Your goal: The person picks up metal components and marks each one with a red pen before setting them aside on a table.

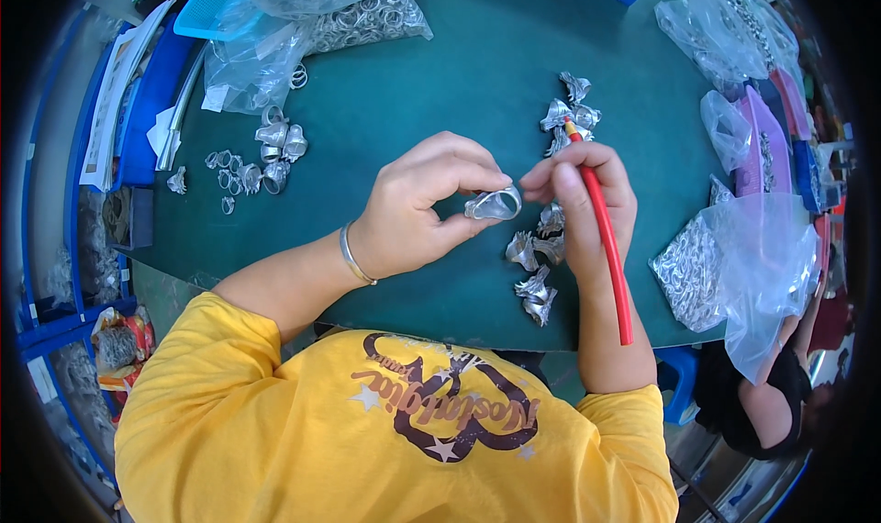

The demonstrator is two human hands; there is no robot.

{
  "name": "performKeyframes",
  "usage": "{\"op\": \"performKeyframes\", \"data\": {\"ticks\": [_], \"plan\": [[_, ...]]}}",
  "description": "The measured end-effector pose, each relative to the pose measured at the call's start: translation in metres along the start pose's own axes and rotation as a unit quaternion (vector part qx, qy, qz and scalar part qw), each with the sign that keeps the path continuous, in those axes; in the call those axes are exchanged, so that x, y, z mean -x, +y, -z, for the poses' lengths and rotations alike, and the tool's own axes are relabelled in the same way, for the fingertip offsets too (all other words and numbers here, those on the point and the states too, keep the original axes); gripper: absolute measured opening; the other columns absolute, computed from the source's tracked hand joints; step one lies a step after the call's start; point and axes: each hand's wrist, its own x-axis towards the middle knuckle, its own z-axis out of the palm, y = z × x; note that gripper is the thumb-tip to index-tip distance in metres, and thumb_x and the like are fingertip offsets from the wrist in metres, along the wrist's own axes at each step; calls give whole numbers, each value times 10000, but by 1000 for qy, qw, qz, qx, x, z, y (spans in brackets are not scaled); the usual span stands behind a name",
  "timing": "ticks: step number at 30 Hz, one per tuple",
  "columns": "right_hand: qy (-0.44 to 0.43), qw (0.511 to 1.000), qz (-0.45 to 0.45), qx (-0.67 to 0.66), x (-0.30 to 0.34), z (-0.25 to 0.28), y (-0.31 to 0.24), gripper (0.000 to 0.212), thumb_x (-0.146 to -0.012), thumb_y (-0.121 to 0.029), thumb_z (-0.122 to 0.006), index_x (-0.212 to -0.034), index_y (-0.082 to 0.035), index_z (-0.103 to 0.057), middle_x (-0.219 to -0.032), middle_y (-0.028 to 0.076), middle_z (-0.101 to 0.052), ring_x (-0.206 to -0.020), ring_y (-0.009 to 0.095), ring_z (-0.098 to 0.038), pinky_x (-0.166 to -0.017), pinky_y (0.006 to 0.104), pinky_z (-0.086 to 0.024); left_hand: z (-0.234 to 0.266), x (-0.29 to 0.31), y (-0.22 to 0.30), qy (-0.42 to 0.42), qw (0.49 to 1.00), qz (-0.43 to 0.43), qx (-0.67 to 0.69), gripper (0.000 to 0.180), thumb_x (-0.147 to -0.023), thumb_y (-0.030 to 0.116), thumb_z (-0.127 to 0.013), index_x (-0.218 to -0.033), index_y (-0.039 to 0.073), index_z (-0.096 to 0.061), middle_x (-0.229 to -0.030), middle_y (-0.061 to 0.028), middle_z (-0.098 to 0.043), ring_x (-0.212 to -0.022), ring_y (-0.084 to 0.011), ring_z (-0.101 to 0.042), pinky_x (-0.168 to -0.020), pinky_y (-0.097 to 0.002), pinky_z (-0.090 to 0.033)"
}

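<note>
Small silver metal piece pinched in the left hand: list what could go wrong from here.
1. The small silver metal piece is held only by the left hand fingertips; it could slip onto the green table.
2. The right hand holds a red-handled tool close to those fingers; a slip might jab them.
3. The loose silver pieces lie under the right hand and could be knocked about.

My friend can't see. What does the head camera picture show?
A person's left hand pinches a shiny silver ring while the right hand holds a red tool beside it, above a green table scattered with more silver pieces.
</note>
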Motion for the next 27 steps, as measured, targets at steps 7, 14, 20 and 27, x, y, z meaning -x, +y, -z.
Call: {"op": "performKeyframes", "data": {"ticks": [7,14,20,27], "plan": [[-81,995,57,0,7,3,4,316,-733,117,-684,-918,-52,-493,-833,79,-623,-748,110,-576,-663,238,-472,-7,4,4,16,986,123,114,442,-700,-43,-735,-1110,38,-592,-1044,-96,-582,-861,-128,-593,-709,-232,-499],[-118,970,179,119,2,1,5,240,-724,142,-640,-847,-39,-541,-817,99,-616,-744,200,-599,-681,295,-480,-9,10,-3,2,926,189,326,305,-779,-20,-688,-1066,16,-588,-1043,-102,-606,-909,-139,-604,-780,-243,-508],[53,964,221,134,-2,4,8,245,-748,135,-613,-887,-32,-500,-863,127,-635,-796,192,-619,-748,299,-489,33,-34,22,126,962,-216,-109,315,-661,-10,-772,-925,82,-627,-997,-112,-631,-881,-259,-623,-740,-337,-519],[158,950,206,172,-14,18,8,150,-790,66,-637,-877,-17,-547,-867,61,-609,-765,114,-585,-710,235,-480,149,-153,-24,265,813,-169,-490,107,-745,76,-698,-844,58,-662,-858,-74,-649,-796,-239,-604,-740,-293,-482]]}}
